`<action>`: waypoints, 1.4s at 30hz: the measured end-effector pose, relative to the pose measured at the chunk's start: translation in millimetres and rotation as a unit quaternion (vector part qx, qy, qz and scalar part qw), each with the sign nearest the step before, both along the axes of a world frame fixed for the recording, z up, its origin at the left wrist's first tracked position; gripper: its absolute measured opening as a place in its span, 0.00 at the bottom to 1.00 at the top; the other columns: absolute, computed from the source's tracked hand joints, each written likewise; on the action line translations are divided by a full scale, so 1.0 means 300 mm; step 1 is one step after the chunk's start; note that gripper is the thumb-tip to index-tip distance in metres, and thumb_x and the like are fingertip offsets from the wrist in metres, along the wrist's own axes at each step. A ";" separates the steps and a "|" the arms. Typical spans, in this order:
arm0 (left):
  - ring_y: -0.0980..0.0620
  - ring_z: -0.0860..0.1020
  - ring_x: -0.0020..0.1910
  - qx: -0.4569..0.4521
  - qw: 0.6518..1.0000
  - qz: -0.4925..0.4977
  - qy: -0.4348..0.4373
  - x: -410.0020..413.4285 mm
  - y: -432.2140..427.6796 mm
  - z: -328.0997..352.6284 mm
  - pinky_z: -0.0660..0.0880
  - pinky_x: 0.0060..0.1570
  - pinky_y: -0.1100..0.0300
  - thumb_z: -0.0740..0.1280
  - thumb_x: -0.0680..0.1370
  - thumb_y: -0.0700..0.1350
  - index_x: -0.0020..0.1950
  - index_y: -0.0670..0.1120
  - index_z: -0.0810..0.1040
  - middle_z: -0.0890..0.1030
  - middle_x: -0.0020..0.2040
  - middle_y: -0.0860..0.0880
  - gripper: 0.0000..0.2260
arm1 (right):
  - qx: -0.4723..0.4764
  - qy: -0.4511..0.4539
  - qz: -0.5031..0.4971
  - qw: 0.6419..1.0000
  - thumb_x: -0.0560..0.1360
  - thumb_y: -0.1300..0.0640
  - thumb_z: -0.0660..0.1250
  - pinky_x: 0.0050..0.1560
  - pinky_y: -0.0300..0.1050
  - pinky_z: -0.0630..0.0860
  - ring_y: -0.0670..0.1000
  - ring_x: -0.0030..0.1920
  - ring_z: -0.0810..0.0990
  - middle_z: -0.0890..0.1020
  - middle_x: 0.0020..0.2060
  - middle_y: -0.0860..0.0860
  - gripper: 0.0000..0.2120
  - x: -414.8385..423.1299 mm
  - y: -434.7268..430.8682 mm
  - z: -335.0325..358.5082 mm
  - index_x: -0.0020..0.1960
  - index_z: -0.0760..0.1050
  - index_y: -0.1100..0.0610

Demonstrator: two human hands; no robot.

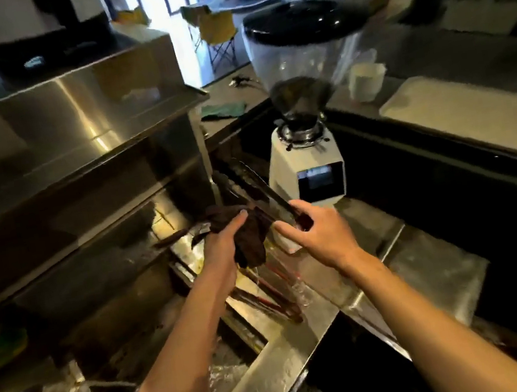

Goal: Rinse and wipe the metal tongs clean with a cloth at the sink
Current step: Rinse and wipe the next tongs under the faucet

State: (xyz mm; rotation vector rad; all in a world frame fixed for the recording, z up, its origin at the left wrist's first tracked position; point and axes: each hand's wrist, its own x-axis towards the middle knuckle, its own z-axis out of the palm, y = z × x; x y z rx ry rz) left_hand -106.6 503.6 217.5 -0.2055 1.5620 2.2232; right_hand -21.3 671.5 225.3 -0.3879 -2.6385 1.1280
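Left hand [224,246] curls round a bunched dark brown cloth [250,235], right up against the metal tongs [270,190]. Right hand [321,233] pinches their near end, tips aimed away beside the coffee grinder [308,167]. Best wrap both arms and draw the cloth outward, pinch firm.

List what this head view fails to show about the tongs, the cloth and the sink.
- Head view: tips of the tongs, held in the right hand, are motion-blurred against the dark background; clean or dirty unreadable.
- Head view: where the cloth meets the tongs is covered by the left hand and blurred.
- Head view: sink basin is mostly hidden by the left forearm; running water cannot be told.
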 end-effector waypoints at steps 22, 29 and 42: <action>0.44 0.84 0.53 0.001 0.930 -0.367 -0.023 0.632 1.386 0.171 0.77 0.59 0.47 0.72 0.75 0.43 0.57 0.39 0.82 0.85 0.52 0.42 0.13 | -0.055 0.021 -0.384 0.921 0.72 0.39 0.67 0.54 0.50 0.79 0.42 0.46 0.80 0.83 0.43 0.40 0.17 0.896 1.059 0.147 0.60 0.77 0.42; 0.45 0.84 0.51 0.016 0.915 -0.401 -0.040 0.743 1.768 0.243 0.79 0.52 0.52 0.71 0.76 0.44 0.54 0.39 0.82 0.86 0.50 0.43 0.10 | -0.081 0.035 -0.456 0.885 0.73 0.45 0.67 0.35 0.42 0.73 0.49 0.36 0.78 0.81 0.39 0.50 0.10 1.033 1.377 0.222 0.53 0.75 0.47; 0.49 0.78 0.54 0.003 0.915 -0.401 -0.045 0.777 2.095 0.220 0.74 0.54 0.53 0.70 0.77 0.45 0.51 0.46 0.79 0.83 0.52 0.48 0.05 | 0.023 -0.121 -0.573 0.810 0.74 0.38 0.65 0.34 0.42 0.67 0.51 0.43 0.77 0.78 0.51 0.54 0.24 1.014 1.794 0.137 0.54 0.75 0.59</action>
